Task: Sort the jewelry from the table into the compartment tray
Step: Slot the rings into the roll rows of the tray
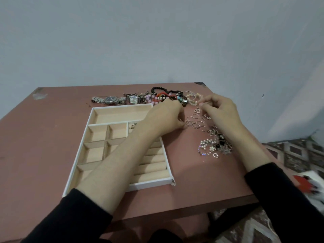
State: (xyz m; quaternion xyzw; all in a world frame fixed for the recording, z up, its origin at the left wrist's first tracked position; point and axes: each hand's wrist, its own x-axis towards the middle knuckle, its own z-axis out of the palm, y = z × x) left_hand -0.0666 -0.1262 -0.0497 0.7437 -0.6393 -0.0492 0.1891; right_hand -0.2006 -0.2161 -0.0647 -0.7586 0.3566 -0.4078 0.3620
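Picking rings (pixel 196 122) w/ both hands (pixel 164 115).

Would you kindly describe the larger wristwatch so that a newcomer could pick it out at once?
Start at the white compartment tray on the pinkish table and look just past its far edge. The larger wristwatch lies there at the left end of the jewelry row. Its dark dial and steel link band set it apart from the small pale-faced watch beside it.

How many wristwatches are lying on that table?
2. A silver round-faced watch lies behind the tray's far edge; a square-faced watch lies right beside it. The bracelet pile could hide more.
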